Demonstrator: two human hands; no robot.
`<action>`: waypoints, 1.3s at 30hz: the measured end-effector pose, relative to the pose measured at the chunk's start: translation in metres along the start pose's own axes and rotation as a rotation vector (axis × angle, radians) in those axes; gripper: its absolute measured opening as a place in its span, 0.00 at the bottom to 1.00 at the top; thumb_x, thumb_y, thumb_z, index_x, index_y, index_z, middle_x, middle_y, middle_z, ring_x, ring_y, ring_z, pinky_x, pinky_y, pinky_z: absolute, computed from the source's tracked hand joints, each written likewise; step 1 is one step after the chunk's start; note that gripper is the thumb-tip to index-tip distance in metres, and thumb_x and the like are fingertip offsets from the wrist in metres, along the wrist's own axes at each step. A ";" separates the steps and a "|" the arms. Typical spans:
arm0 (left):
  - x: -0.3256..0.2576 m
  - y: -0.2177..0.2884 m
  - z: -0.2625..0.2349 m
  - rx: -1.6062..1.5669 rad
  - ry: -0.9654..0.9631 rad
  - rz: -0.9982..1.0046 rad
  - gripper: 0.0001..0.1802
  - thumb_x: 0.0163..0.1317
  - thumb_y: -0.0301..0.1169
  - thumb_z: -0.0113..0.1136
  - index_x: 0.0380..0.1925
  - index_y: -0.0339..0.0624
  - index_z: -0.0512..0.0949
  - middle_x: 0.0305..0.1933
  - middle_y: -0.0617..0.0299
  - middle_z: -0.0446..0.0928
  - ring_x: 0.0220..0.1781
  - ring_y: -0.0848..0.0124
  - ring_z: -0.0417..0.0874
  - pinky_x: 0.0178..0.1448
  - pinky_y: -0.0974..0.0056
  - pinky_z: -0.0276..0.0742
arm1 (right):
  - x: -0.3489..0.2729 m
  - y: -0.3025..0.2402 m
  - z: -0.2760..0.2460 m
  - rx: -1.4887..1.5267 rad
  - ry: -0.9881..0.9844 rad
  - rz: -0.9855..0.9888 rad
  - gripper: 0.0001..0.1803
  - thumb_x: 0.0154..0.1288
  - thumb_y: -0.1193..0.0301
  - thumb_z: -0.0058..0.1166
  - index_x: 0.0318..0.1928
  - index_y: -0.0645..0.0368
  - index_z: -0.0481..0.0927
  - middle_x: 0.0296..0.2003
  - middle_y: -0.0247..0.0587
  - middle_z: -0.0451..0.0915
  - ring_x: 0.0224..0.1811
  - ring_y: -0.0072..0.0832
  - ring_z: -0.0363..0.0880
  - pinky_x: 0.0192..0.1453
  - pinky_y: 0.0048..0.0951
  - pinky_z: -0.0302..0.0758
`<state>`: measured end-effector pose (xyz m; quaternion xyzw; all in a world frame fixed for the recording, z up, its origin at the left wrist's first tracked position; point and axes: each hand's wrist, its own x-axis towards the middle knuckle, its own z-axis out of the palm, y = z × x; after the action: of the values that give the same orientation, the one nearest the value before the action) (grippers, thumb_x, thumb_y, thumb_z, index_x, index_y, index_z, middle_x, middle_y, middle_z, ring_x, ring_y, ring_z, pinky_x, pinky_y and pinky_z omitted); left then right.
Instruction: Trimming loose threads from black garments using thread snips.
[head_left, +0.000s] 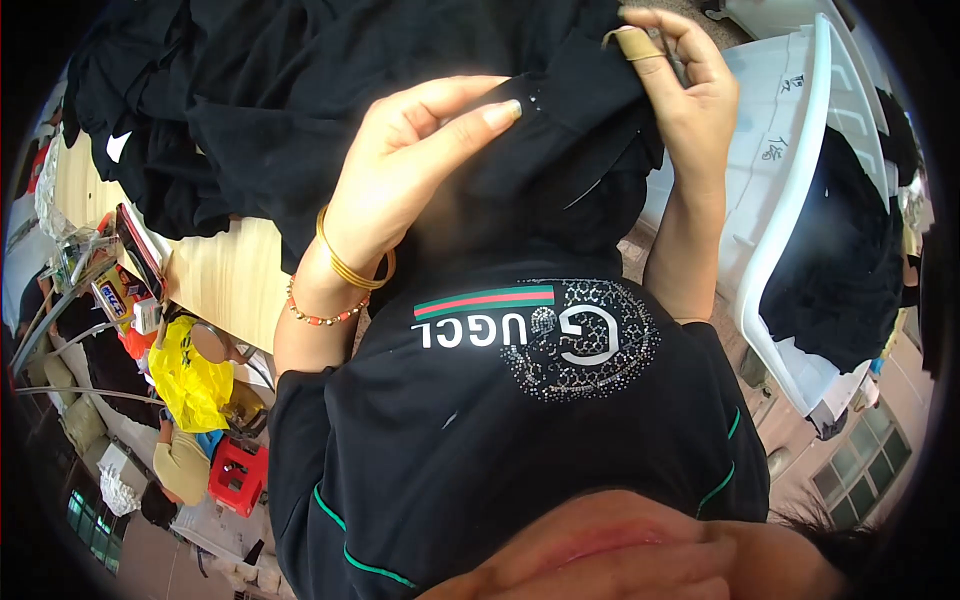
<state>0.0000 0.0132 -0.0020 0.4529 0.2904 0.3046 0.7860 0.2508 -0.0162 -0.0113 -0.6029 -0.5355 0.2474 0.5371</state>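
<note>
Black fabric (300, 80) lies in a large, loosely folded heap at the top of the head view. My left hand (415, 140) pinches its near edge, thumb on top and fingers underneath. A few tiny pale specks show on the cloth beside that thumb. Further right and higher, my right hand (695, 90) holds another part of the same fabric's edge between thumb and fingers. A tan band (638, 44) wraps the right thumb. The fabric between the two hands is drawn fairly flat. Folds hide some of the left fingertips.
Pale wooden tabletop (230, 275) shows at left. A white plastic bin (780, 235) on the right contains black cloth (840, 270). Left of me are a yellow plastic bag (185, 375), a red stool (238, 475) and another person (180, 465).
</note>
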 end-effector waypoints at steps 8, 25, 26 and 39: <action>0.001 -0.010 -0.005 -0.040 0.056 -0.004 0.13 0.67 0.24 0.61 0.51 0.34 0.82 0.47 0.59 0.85 0.50 0.75 0.85 0.59 0.72 0.77 | -0.024 -0.075 0.002 -0.490 -0.021 -0.287 0.18 0.61 0.71 0.67 0.50 0.64 0.81 0.35 0.39 0.79 0.33 0.28 0.78 0.38 0.25 0.73; -0.004 -0.012 -0.006 -0.115 0.123 -0.021 0.13 0.66 0.26 0.64 0.49 0.38 0.84 0.46 0.59 0.86 0.49 0.74 0.85 0.60 0.71 0.76 | -0.032 -0.026 0.014 -0.226 -0.297 -0.469 0.24 0.52 0.77 0.71 0.53 0.65 0.84 0.35 0.39 0.80 0.34 0.24 0.77 0.37 0.21 0.72; -0.004 -0.012 -0.007 -0.115 0.120 -0.018 0.13 0.66 0.26 0.64 0.49 0.38 0.84 0.46 0.59 0.86 0.49 0.74 0.85 0.60 0.71 0.75 | -0.032 -0.026 0.014 -0.222 -0.297 -0.471 0.23 0.52 0.78 0.70 0.52 0.65 0.85 0.35 0.39 0.80 0.33 0.24 0.77 0.36 0.21 0.72; -0.005 -0.003 0.001 -0.145 0.048 0.008 0.13 0.67 0.26 0.62 0.50 0.37 0.84 0.45 0.62 0.86 0.48 0.77 0.84 0.57 0.73 0.76 | -0.027 -0.028 0.018 0.001 -0.291 -0.259 0.18 0.52 0.75 0.72 0.45 0.60 0.86 0.26 0.30 0.78 0.29 0.17 0.74 0.32 0.19 0.68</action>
<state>-0.0018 0.0080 -0.0035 0.3884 0.2845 0.3387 0.8084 0.2160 -0.0386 0.0016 -0.4868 -0.6804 0.2610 0.4817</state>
